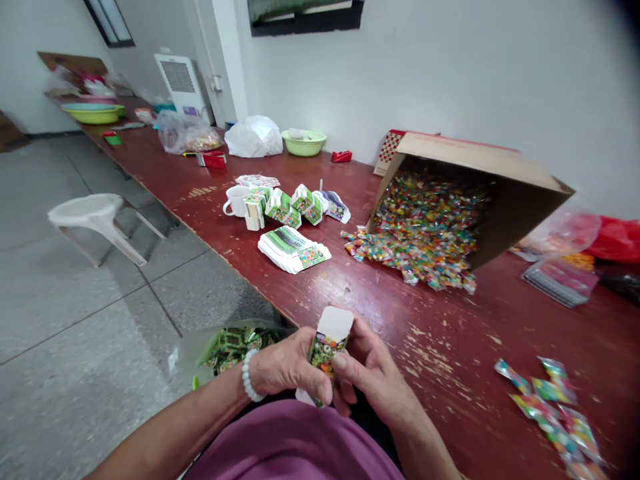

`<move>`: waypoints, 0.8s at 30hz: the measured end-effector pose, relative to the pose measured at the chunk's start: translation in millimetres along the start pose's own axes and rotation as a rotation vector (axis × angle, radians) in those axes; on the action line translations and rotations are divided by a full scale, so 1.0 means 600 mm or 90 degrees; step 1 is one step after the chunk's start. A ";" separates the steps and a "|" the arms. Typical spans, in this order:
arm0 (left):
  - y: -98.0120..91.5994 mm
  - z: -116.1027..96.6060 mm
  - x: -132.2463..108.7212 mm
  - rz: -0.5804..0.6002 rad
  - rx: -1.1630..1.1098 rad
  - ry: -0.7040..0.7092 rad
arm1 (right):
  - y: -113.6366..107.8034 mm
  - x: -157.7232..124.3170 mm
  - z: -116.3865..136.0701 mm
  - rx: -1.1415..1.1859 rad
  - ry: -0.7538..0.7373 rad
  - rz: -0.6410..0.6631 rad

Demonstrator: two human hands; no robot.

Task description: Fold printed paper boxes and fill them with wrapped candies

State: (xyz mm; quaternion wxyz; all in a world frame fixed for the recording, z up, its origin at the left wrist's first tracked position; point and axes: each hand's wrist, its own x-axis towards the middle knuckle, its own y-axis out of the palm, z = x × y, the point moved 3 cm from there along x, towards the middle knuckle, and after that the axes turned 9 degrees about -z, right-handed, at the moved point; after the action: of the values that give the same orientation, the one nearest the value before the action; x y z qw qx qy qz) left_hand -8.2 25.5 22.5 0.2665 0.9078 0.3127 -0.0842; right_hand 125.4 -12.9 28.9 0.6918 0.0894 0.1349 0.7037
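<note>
Nr side of big carton (460, 149), off to its left, at table (373, 303) edge: small box (327, 352), qty 1, printed, tilted, white top flap (336, 322) standing up, white bottom flap (305, 398) poking out below. L hand (284, 368): closed round box's left side, thumb across front. R hand (376, 373): closed on right side, thumb on front face. Contents: can't tell.

Handling, est.: light pressure best, thin card prob. creases; walls kept square, flaps worked along folds, one end at a time, L hand steadying.

Left of carton: flat boxes (286, 251), stacked; made-up boxes (283, 208), just behind stack. Spilling from carton mouth: wrapped sweets (430, 230), many. Nr-right of carton: loose packs (545, 412), a few, well apart from hands.
</note>
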 end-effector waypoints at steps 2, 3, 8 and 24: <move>-0.001 0.005 0.004 -0.039 -0.015 0.016 | 0.003 0.001 -0.006 0.010 0.019 -0.001; -0.002 0.007 0.008 -0.067 -0.024 0.030 | 0.003 0.002 -0.011 0.015 0.034 -0.011; -0.016 0.010 0.026 -0.194 0.063 0.128 | -0.017 0.016 -0.039 -0.013 0.016 -0.148; -0.026 0.027 0.005 -0.420 0.180 0.268 | -0.032 0.017 -0.062 -0.086 -0.119 -0.328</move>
State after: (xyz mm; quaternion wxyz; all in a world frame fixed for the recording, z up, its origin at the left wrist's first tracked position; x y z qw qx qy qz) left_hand -15.0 28.6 0.9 0.0279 0.7840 0.6199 -0.0198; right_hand 131.6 -5.2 -12.9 0.8616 0.0703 0.0416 0.5010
